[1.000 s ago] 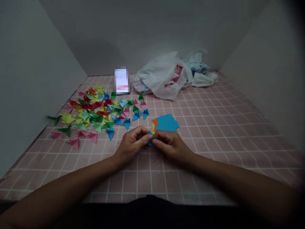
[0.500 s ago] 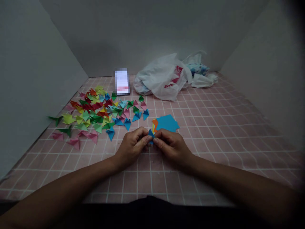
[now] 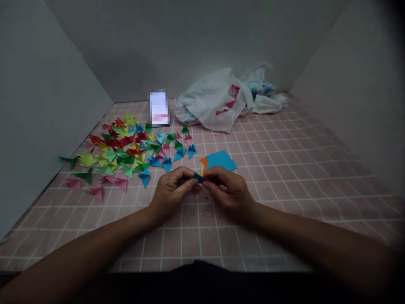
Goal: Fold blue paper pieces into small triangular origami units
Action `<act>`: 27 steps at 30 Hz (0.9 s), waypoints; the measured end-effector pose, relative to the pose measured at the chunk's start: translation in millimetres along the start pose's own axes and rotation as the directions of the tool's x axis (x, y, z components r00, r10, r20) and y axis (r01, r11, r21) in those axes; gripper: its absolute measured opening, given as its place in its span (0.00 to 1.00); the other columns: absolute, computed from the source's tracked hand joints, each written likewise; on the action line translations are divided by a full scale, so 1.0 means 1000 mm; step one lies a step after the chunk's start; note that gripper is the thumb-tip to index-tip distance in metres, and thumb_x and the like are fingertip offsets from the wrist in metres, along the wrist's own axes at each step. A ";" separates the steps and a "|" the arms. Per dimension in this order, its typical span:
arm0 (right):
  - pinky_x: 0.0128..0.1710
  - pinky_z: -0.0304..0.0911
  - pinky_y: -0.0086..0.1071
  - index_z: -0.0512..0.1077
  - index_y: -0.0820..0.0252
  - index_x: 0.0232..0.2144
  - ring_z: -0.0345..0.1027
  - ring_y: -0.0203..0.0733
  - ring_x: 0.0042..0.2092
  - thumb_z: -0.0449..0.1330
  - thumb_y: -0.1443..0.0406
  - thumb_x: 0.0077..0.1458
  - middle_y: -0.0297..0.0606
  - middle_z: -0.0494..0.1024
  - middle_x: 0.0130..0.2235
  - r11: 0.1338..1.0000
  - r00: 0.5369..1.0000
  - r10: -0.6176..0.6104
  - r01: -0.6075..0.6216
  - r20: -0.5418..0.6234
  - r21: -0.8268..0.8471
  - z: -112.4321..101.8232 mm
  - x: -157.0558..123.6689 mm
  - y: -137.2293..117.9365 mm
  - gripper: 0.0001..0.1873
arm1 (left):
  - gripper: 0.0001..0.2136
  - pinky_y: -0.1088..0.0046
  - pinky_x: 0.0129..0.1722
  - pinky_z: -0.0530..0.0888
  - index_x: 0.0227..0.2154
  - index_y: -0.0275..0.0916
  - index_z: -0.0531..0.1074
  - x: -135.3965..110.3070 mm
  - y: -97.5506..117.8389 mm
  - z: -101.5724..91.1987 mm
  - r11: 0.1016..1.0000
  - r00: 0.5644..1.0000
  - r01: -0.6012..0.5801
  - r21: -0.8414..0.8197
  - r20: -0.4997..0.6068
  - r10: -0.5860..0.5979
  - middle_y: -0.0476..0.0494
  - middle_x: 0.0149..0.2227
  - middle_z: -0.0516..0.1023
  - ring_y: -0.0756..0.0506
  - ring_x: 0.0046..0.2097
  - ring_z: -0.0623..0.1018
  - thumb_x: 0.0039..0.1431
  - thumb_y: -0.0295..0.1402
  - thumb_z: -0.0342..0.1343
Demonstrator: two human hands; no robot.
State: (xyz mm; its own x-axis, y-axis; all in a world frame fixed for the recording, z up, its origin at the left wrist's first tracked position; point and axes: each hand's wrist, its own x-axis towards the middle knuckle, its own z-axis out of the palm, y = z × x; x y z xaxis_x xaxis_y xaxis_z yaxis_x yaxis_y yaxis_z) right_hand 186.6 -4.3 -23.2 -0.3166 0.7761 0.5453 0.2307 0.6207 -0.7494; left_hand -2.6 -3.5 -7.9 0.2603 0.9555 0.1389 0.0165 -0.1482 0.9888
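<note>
My left hand [image 3: 172, 190] and my right hand [image 3: 226, 190] meet over the pink checked cloth [image 3: 284, 169], fingertips pinched together on a small folded blue paper piece [image 3: 198, 177]. Most of that piece is hidden by my fingers. Just beyond my right hand lies a small stack of paper sheets [image 3: 220, 161], blue on top with orange and yellow edges showing. To the left spreads a pile of several folded paper triangles [image 3: 126, 150] in red, green, yellow, pink and blue.
A white plastic bag [image 3: 215, 101] with red print and more crumpled bags [image 3: 262, 93] lie at the back. A small upright white card or screen [image 3: 158, 108] stands behind the triangles. Grey walls close in the left, back and right sides.
My fingers have turned and pressed the blue piece, so less of it shows between them. The view has shifted slightly; both hands stay in the same spot.
</note>
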 end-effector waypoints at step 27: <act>0.30 0.64 0.29 0.70 0.57 0.42 0.71 0.36 0.30 0.58 0.70 0.63 0.35 0.78 0.33 0.997 0.996 0.079 -0.079 0.046 0.007 0.003 -0.002 0.006 0.05 | 0.09 0.73 0.37 0.81 0.30 0.37 0.74 0.001 -0.010 0.001 0.990 0.988 0.124 -0.060 -0.084 -0.129 0.48 0.30 0.80 0.48 0.33 0.83 0.55 0.36 0.66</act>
State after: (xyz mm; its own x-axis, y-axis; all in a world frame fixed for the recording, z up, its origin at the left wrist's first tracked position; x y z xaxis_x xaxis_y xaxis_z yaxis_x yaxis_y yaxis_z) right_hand 186.1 -2.6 -30.2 -0.3394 0.8167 0.4668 0.2490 0.5565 -0.7927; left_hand -1.3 -1.1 -18.1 0.1744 0.9846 0.0147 -0.0098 -0.0132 0.9999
